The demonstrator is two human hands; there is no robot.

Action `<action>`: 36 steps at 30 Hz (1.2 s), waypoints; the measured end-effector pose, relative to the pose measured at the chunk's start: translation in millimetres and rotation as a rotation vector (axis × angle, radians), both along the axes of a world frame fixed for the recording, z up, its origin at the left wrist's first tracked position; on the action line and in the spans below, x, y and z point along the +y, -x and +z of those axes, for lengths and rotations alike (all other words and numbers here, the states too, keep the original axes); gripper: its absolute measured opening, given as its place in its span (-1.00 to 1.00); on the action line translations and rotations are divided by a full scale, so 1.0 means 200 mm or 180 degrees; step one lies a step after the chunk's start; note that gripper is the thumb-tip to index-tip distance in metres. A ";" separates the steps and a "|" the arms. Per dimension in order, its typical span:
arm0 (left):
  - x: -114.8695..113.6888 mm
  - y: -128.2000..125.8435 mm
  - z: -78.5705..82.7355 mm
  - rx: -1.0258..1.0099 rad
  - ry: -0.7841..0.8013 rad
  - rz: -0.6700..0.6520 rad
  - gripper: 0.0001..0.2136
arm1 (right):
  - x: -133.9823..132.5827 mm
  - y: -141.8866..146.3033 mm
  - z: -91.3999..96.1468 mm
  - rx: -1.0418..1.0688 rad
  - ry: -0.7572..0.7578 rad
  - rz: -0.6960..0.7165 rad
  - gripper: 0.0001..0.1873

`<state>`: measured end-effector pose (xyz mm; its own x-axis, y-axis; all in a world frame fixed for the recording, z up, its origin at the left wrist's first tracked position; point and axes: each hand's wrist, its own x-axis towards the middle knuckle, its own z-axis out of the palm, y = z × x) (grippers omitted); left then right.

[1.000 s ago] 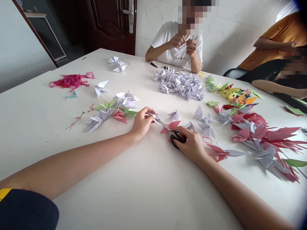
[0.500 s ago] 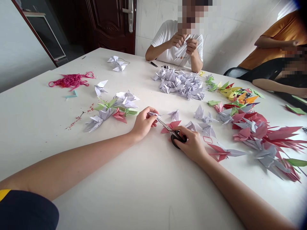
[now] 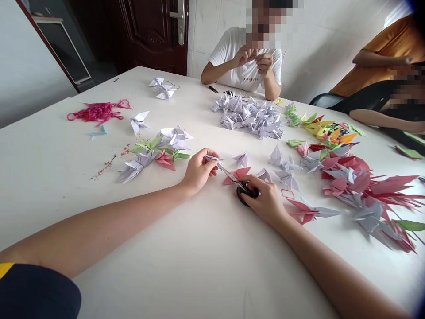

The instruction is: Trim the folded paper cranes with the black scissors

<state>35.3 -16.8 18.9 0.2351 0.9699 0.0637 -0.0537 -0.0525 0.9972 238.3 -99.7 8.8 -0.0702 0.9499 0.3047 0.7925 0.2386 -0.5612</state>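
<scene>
My left hand [image 3: 201, 170] pinches a white folded paper crane [image 3: 212, 157], most of it hidden by the fingers. Black-handled scissors [image 3: 247, 192] are in my right hand [image 3: 267, 199], fingers through the loops. The blades point left and their tips meet the crane at my left fingertips; whether they are parted I cannot tell. Just beyond the scissors lie a red paper crane [image 3: 236, 176] and a white paper crane [image 3: 241, 158]. Left of my left hand sits a small cluster of white, green and red cranes [image 3: 166, 160].
A heap of white cranes [image 3: 249, 117] lies across the table, before a person in a white shirt [image 3: 229, 48]. Red, white and green cranes [image 3: 358, 177] spread along the right. Pink cord [image 3: 98, 113] and a needle with red beads [image 3: 105, 167] lie left. Another person's orange sleeve [image 3: 388, 40] shows far right.
My hands, the crane and the scissors stay practically in place. Across the table, the other person's hands shift slightly.
</scene>
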 end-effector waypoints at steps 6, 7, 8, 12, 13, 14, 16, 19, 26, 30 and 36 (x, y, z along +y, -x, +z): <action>0.00 0.00 0.00 -0.0007 -0.0018 -0.0013 -0.93 | 0.00 0.00 0.00 0.0003 0.0022 -0.0004 -0.74; 0.00 0.00 0.00 -0.0002 -0.0019 -0.0015 -0.93 | 0.00 0.00 0.00 -0.0002 0.0024 -0.0007 -0.74; 0.00 0.00 0.00 0.0004 -0.0019 -0.0014 -0.93 | 0.00 0.00 0.00 -0.0008 0.0025 -0.0007 -0.74; 0.00 0.00 0.00 0.0007 -0.0009 -0.0019 -0.93 | 0.00 0.00 0.00 -0.0021 0.0005 -0.0004 -0.74; 0.00 0.00 0.00 0.0008 -0.0008 -0.0021 -0.93 | 0.00 0.00 0.00 -0.0024 0.0001 -0.0001 -0.74; 0.00 0.00 0.00 0.0008 -0.0007 -0.0022 -0.93 | 0.00 0.00 0.00 -0.0029 -0.0001 0.0002 -0.75; 0.00 0.00 0.00 0.0006 -0.0007 -0.0022 -0.93 | 0.00 0.00 0.00 -0.0040 0.0002 0.0006 -0.75; 0.00 0.00 0.00 -0.0001 0.0000 -0.0026 -0.93 | 0.00 0.00 0.00 -0.0052 0.0007 -0.0004 -0.74; 0.00 0.00 0.00 0.0060 -0.0023 -0.0058 -0.93 | 0.00 0.00 0.01 0.0002 0.0052 -0.0045 -0.73; 0.00 0.01 -0.01 0.0103 -0.0067 -0.0093 -0.92 | 0.00 0.01 0.02 0.0036 0.0057 -0.0057 -0.72; 0.00 0.00 -0.01 0.0188 -0.0110 -0.0086 -0.90 | 0.00 0.00 0.01 0.0024 0.0025 -0.0034 -0.75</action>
<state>34.5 -17.2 16.5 0.2653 0.9606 0.0823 0.0034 -0.0863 0.9963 238.4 -99.3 10.0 -0.0578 0.9529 0.2978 0.7907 0.2257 -0.5690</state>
